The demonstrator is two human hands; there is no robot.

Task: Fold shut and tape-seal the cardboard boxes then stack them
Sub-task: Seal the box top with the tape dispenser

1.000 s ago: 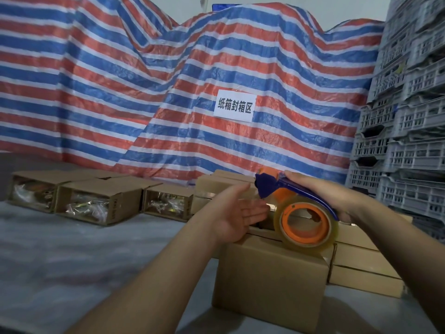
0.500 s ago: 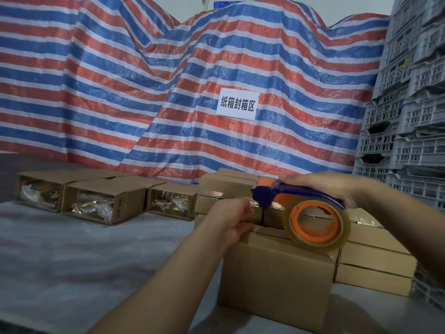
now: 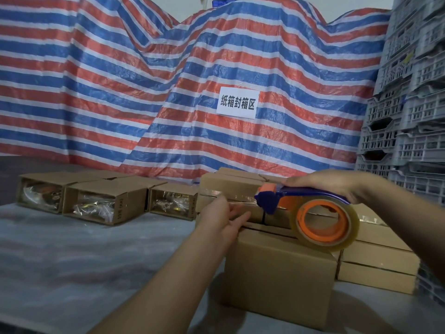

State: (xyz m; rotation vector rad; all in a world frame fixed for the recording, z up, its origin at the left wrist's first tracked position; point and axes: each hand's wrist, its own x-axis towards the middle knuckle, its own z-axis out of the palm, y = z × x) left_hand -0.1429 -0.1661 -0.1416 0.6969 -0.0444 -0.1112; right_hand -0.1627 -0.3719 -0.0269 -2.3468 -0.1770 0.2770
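A closed cardboard box (image 3: 277, 273) stands on the table right in front of me. My right hand (image 3: 322, 184) grips the handle of a blue tape dispenser (image 3: 272, 198), which carries a clear tape roll on an orange core (image 3: 322, 224). The dispenser hovers level just above the box's top. My left hand (image 3: 226, 220) rests at the box's top left edge with straight fingers pointing toward the dispenser's blade. Whether it holds the tape end I cannot tell. Taped boxes (image 3: 375, 261) are stacked behind and to the right. Three open boxes (image 3: 101, 203) lie at the left with plastic-wrapped contents showing.
A grey padded sheet (image 3: 84, 249) covers the table. A red, white and blue striped tarp (image 3: 120, 92) with a white paper sign (image 3: 238, 102) hangs at the back. Grey plastic crates (image 3: 409, 116) are stacked high along the right side.
My left hand curled up near the dispenser's blade, then spread its fingers again at the box's top edge. The dispenser levelled out and shifted slightly right.
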